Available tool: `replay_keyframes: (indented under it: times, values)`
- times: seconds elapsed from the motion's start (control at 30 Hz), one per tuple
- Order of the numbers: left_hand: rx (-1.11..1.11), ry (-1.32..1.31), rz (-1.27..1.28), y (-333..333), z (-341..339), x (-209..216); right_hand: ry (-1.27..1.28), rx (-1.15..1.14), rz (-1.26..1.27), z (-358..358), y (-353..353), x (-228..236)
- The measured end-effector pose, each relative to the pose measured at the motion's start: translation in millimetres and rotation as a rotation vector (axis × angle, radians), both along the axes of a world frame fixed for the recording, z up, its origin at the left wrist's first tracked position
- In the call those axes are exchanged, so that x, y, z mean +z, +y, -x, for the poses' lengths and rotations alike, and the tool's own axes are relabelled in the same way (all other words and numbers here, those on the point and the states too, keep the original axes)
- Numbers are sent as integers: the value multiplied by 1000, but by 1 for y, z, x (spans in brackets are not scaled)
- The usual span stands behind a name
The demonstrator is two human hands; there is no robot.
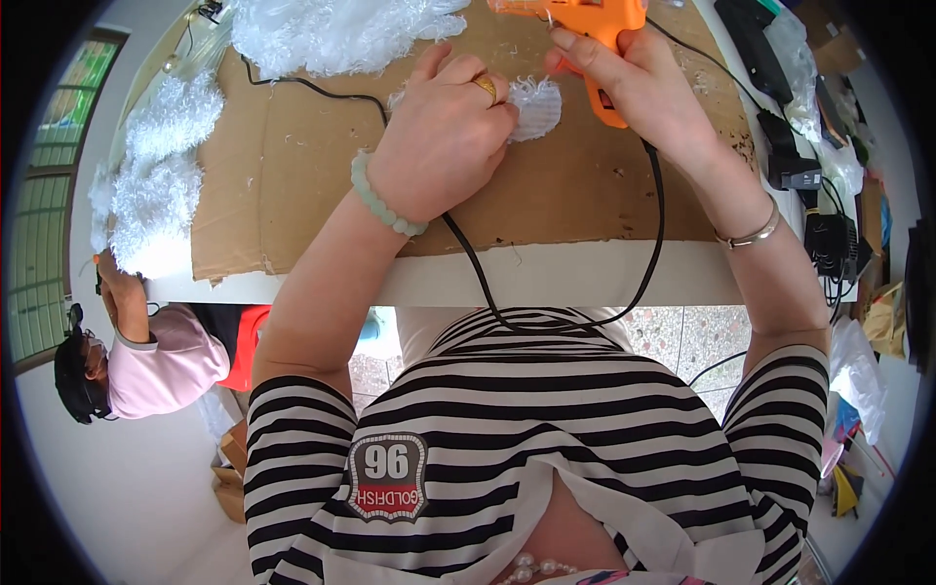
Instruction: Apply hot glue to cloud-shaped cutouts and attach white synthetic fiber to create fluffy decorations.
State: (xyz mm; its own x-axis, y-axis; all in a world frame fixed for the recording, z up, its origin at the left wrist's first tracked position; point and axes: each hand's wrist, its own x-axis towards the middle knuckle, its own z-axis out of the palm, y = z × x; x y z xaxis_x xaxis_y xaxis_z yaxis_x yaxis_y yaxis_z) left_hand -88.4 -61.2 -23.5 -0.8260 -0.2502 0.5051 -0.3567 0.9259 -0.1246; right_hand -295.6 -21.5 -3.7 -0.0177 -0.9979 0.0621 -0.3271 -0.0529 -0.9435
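Observation:
My right hand point(643, 93) is wrapped round the handle of an orange glue gun point(606, 119), whose front points left at the top of the view. A black cord runs from the handle's base, loops over the table's near edge and passes under my left arm. My left hand point(444, 136) is closed, its fingers curled down on a small white fringed fabric piece point(536, 109) lying on the cardboard. Part of that piece sticks out to the right of my knuckles; the rest is hidden beneath the hand.
A brown cardboard sheet point(302, 185) covers most of the white table point(565, 273). White fluffy material is heaped at the far side point(331, 34) and at the left point(161, 166). Black adapters point(831, 244) and cables lie along the right edge. Another person point(161, 361) works at the left.

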Motion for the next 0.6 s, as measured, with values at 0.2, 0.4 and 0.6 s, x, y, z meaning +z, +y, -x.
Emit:
replay_keyframes:
  times: [0.2, 0.4, 0.6]
  values:
    - [42, -45, -9, 5, -1, -1, 244, 95, -2, -14, -8, -12]
    - [113, -84, 25, 15, -3, 0, 184, 157, 184, -13, 0, -22]
    - [175, -94, 95, 25, 1, -5, 140, 138, 109, -5, 1, -19]
